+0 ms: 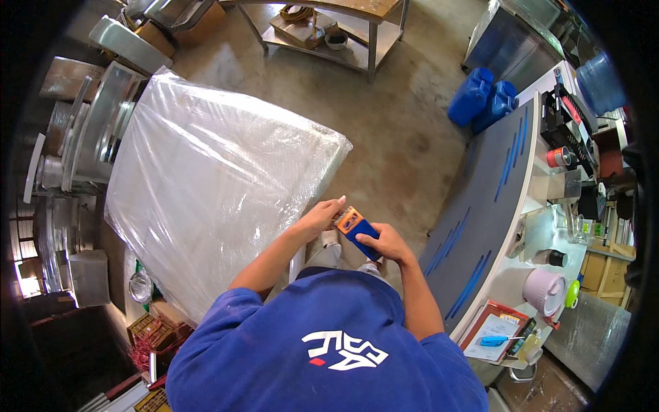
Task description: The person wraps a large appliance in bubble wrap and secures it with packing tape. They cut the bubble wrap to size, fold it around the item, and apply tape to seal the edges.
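My right hand point(388, 242) is closed round the blue lower part of a boxy handheld tool point(357, 230). The tool's orange end has dark round marks and points away from me to the left; its exact kind does not show. Right beside that end is my left hand point(322, 215), its index finger stretched out and the other fingers partly hidden. Whether the left fingertips touch the tool I cannot tell. To my left stands a large flat slab wrapped in clear plastic film point(213, 151), its near right edge just under my left forearm.
A curved counter point(518, 199) with a grey, blue-striped front stands at right, holding a clipboard point(491, 336), a blue screwdriver point(495, 340) and a lilac jug point(544, 292). Blue jerrycans point(471, 96) stand beyond it. A metal-legged table point(373, 48) is at the back; wrapped panels point(103, 123) lean at left.
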`<state>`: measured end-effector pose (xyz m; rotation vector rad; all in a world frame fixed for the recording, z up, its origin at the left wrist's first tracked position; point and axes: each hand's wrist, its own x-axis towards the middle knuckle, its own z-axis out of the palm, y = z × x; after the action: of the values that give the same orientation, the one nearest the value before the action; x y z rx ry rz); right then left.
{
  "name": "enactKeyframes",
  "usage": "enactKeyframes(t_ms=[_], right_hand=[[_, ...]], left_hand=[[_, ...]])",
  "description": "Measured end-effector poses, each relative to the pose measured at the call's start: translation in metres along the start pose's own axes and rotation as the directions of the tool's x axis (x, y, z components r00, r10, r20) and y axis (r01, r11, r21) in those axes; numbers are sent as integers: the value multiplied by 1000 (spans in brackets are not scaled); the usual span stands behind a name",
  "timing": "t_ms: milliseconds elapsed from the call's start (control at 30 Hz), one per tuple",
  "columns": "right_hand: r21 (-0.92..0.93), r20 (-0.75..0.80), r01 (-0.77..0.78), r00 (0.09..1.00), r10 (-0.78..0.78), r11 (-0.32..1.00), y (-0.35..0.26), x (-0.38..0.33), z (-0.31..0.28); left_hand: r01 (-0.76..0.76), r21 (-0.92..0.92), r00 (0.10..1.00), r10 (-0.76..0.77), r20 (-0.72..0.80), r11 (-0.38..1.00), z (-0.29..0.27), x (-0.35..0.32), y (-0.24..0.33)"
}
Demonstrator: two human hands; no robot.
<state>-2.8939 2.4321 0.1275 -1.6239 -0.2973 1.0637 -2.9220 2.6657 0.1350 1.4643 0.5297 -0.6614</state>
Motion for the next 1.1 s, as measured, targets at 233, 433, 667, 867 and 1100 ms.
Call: enactKeyframes(t_ms=[233,433,667,867,1100], right_hand=[[-418,59,164,986,-153,894,-76,32,0],[-421,115,157,986,-119,894,-103,64,11],[-402,7,-78,996,88,913,-132,89,7],[-504,-27,-124,991,128,854,-112,132,-26],[-364,68,-78,992,110,928,-55,139,-60]], left_hand=[[-22,-355,998,44,53,935,-53,-22,27],[-87,-418,986,139,96,904,-97,-32,47],[-432,213,739,479,-473,876,-157,23,53],[128,883,247,848,-470,452,-200,71,42],[378,686,289,625,-726,622,-189,68,46]])
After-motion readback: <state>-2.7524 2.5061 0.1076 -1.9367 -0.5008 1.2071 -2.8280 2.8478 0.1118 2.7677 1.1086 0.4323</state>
